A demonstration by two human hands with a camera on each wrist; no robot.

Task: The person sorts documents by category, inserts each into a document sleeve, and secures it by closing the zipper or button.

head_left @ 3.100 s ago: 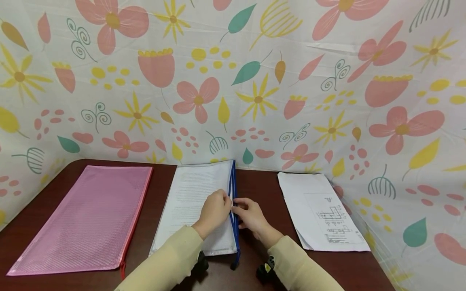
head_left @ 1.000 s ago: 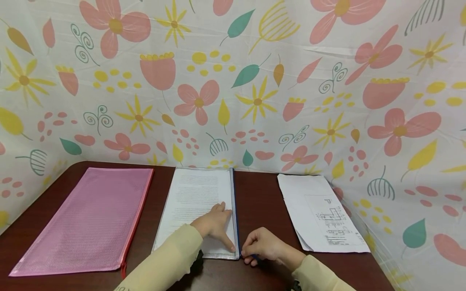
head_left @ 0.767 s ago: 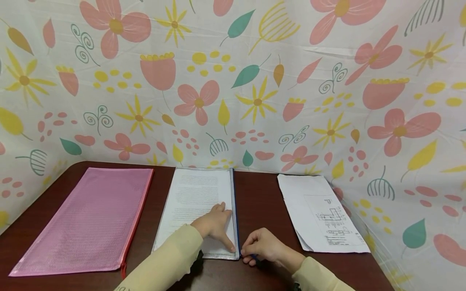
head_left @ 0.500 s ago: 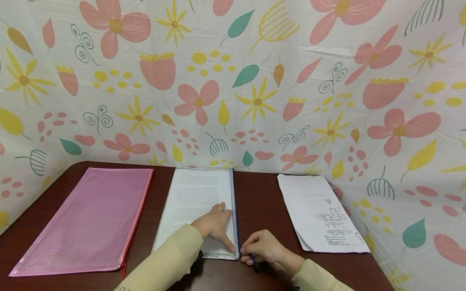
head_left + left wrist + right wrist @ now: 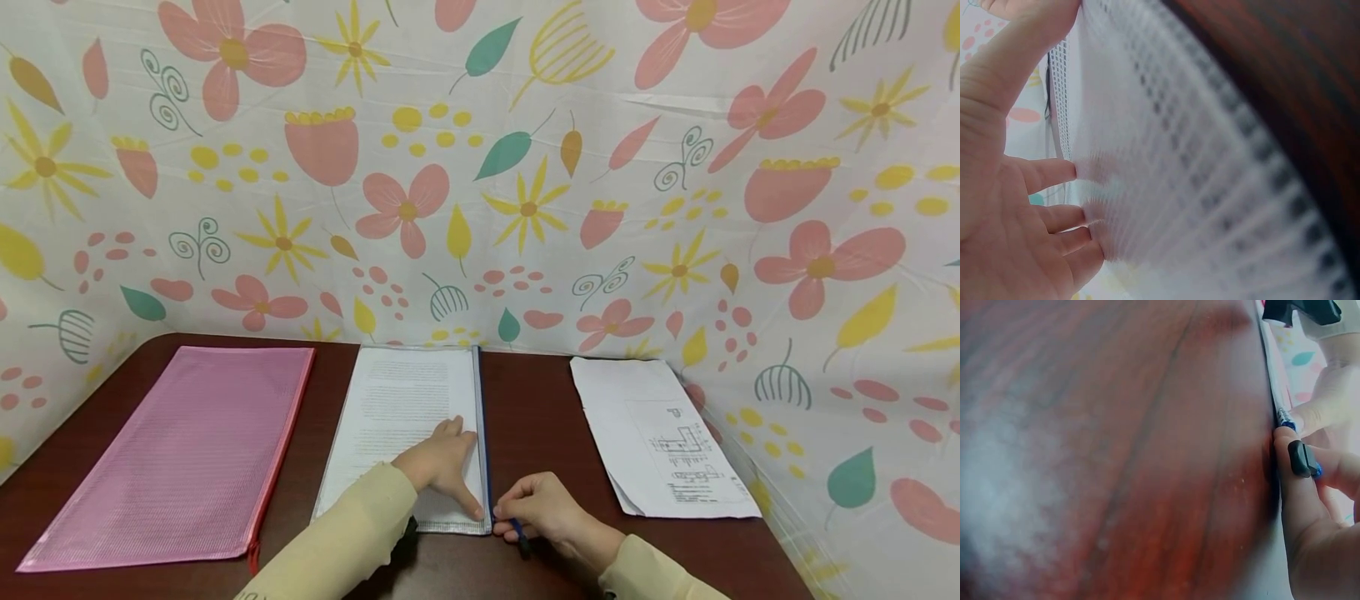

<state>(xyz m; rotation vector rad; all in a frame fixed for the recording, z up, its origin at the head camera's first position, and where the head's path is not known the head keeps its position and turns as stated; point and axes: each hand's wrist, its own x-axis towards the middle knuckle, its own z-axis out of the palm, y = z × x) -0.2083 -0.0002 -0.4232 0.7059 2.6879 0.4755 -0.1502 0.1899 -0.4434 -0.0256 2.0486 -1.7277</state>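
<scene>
A clear mesh zipper pouch (image 5: 397,400) with printed sheets inside lies mid-table, its blue zipper (image 5: 483,417) along the right side. My left hand (image 5: 441,462) rests on its lower right part, thumb and fingers spread; the left wrist view has the fingertips touching the mesh (image 5: 1147,137). At the pouch's near right corner, my right hand (image 5: 551,515) pinches the zipper pull with thumb and forefinger. Its blue cord (image 5: 517,528) trails below the fingers and ends in a black tip (image 5: 1299,459). The slider itself is hidden by the fingertips.
On the left of the dark wooden table (image 5: 540,400) lies a pink mesh pouch (image 5: 195,450) with a red zipper. Loose white sheets (image 5: 637,433) with a printed drawing lie at the right. A flowered cloth (image 5: 480,167) hangs behind the table's far edge.
The zipper side gaped earlier and is now closed along its length. My right hand moved from mid-zipper to the near corner; my left let go of the edge and spread on the pouch.
</scene>
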